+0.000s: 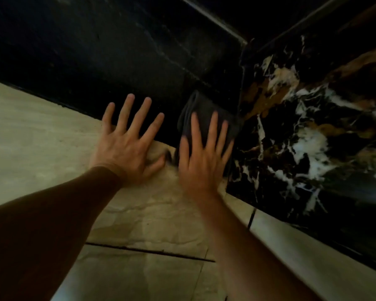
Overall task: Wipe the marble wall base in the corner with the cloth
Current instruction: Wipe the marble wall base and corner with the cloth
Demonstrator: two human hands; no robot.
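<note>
A dark grey folded cloth (201,109) lies flat against the black marble wall base (122,68), right beside the corner. My right hand (201,157) presses on the cloth with its fingers spread and looks blurred. My left hand (128,144) rests flat to the left of the cloth, fingers spread, its fingertips on the black base and its palm over the beige floor. The right-hand wall base (312,131) is black marble with white and gold veins and meets the other base at the corner (241,101).
Beige stone floor tiles (152,224) fill the lower part of the view, with a dark joint line (150,250) running across. A raised ledge (215,20) runs along the top of the black base. The scene is dim.
</note>
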